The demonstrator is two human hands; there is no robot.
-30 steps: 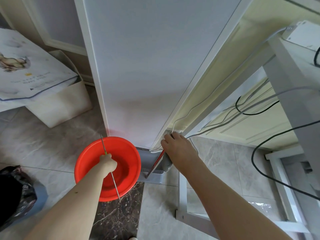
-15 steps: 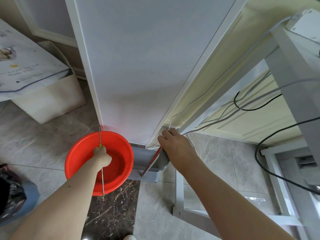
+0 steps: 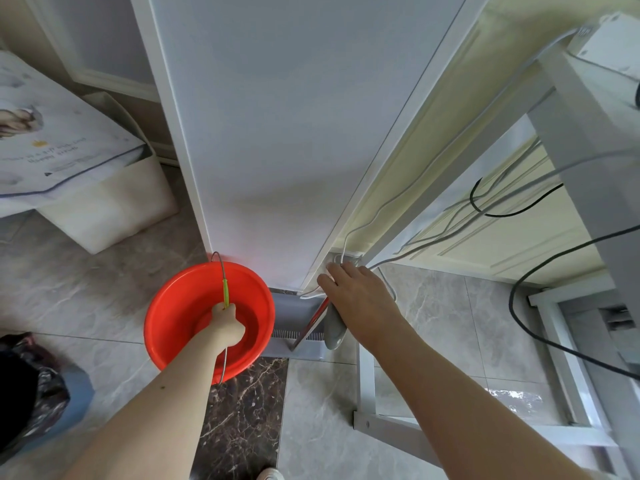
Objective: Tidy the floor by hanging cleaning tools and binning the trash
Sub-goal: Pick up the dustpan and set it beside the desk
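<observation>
Grey marble-tile floor (image 3: 86, 299) at the foot of a tall white panel (image 3: 277, 133). I count one red bucket (image 3: 180, 317), hanging above the floor by its wire handle (image 3: 225, 285) — my left hand (image 3: 227, 325) is clenched round that handle. One grey dustpan (image 3: 334, 327) with a red-handled tool (image 3: 311, 322) stands beside the panel's base; my right hand (image 3: 360, 299) lies over them, fingers fairly straight, grasp not clear. One black trash bag (image 3: 31, 393) far left. One printed bag (image 3: 52, 143) — writing unreadable
</observation>
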